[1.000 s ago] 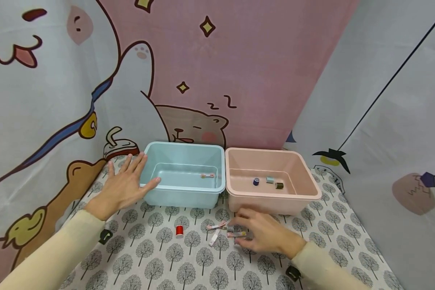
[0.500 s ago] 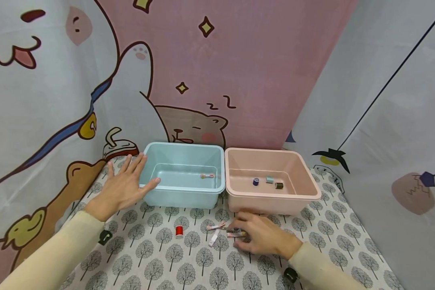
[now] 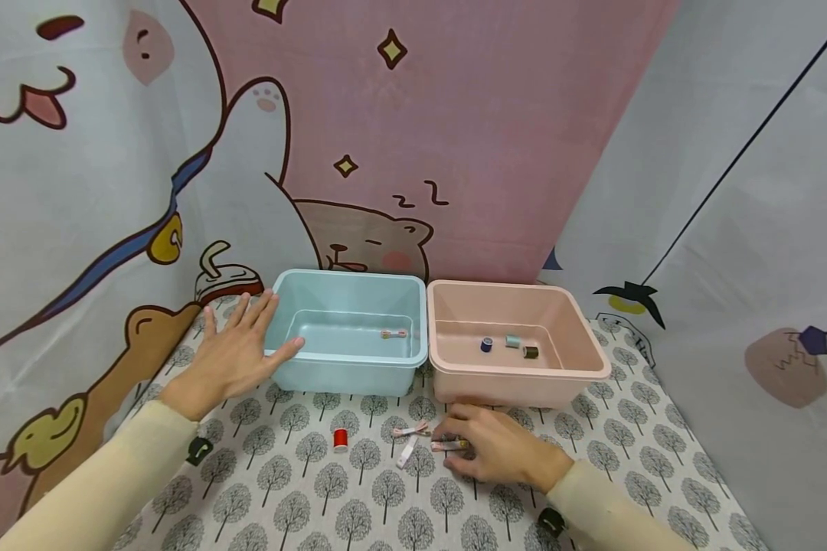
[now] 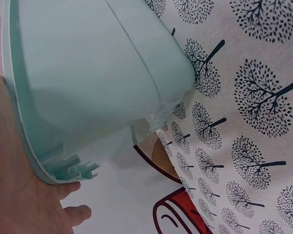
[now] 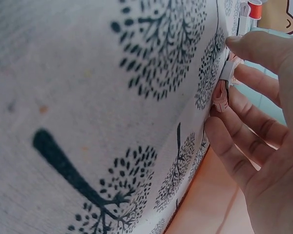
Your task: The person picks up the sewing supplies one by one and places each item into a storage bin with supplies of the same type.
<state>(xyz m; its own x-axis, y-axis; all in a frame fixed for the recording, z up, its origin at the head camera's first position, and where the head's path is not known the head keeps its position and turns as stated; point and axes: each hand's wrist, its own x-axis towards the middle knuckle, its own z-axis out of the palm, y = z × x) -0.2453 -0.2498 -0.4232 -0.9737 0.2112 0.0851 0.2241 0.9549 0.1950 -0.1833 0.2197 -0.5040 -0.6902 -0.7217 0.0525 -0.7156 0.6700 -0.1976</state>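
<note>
My left hand [image 3: 230, 360] spreads its fingers at the left end of the blue tub [image 3: 351, 360], its thumb over the rim. The right hand [image 3: 499, 448] is low over the cloth, fingers bent around a small folded pink tape measure [image 3: 448, 445] with a white band [image 5: 227, 70]. That tape measure lies between thumb and fingers; fingers touch it in the right wrist view, while the thumb appears apart. Left of it lie another folded pink strip [image 3: 420, 427], a white one [image 3: 406, 453] and a red thread spool [image 3: 341, 439].
Beside the blue tub, the pink tub [image 3: 517, 373] contains a navy spool [image 3: 486, 345], a pale blue spool [image 3: 513, 341] and a dark green spool [image 3: 531, 353]. One folded strip [image 3: 393, 334] lies inside the blue tub. A printed curtain [image 3: 489, 138] hangs behind.
The right hand has shifted very slightly left around the folded tape measure, which stays in place. The left hand and both tubs have not visibly moved.
</note>
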